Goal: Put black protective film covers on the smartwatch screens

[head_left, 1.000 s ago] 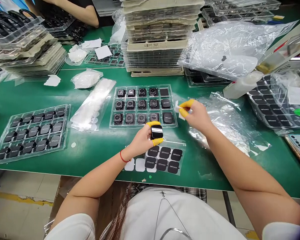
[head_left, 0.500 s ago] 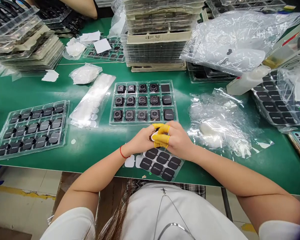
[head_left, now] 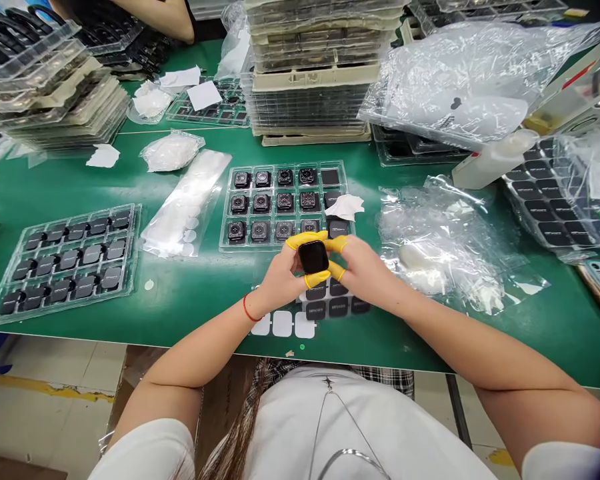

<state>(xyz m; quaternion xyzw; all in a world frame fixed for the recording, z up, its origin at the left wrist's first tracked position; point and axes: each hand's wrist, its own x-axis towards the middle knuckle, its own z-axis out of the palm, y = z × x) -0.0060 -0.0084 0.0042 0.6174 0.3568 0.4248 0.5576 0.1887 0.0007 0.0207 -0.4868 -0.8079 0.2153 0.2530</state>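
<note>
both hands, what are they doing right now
Left hand: closed, holding the black watch face.
Right hand: closed, fingers on the same watch face.

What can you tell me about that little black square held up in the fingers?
The black square looks like a watch body with no strap showing: rounded corners, a smooth, dark, glassy-looking front and a thin dark rim. That front faces up towards the camera and looks unlit; its back is hidden. Yellow-covered fingertips of the left hand and right hand hold it at its edges, just on the wearer's side of the clear tray.
</note>
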